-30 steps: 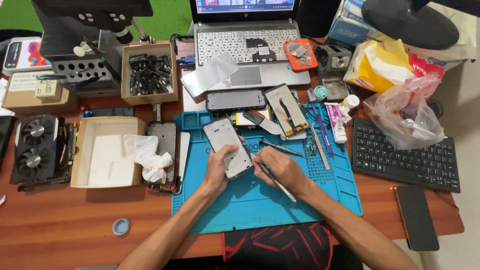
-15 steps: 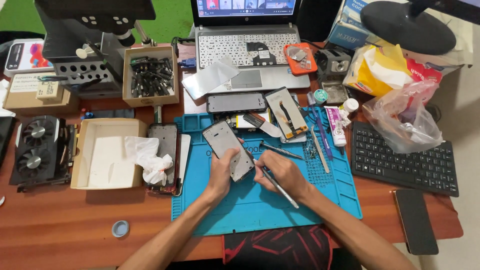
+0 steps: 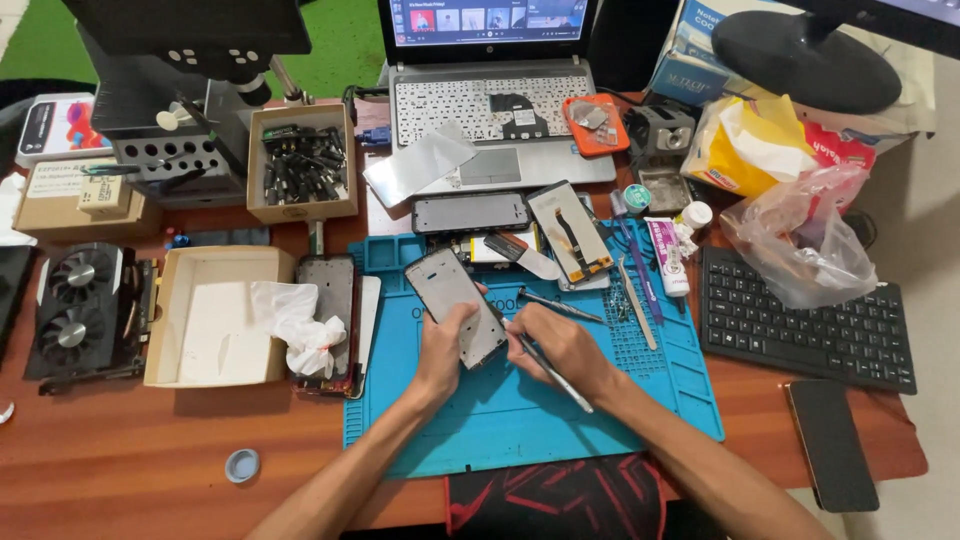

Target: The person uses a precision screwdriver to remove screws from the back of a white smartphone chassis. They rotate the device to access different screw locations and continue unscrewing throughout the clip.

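cluttered wooden desk [image 3: 150, 440], blue work mat [image 3: 520, 420] at centre. left hand [image 3: 445, 345] clamps the phone frame [image 3: 455, 308] — since a second ago it sits lower, angled. right hand [image 3: 560, 345] pinches a thin tool [image 3: 550, 368], tip now at the frame's lower edge — prying under way.

Phone-repair workbench, home or small shop: wooden desk [image 3: 120, 450] bearing blue repair mat [image 3: 520, 420], microscope stand [image 3: 190, 80], loose phone screens [image 3: 470, 213], tweezers [image 3: 636, 315], graphics card [image 3: 85, 305], box of small parts [image 3: 302, 162], open laptop [image 3: 490, 100].
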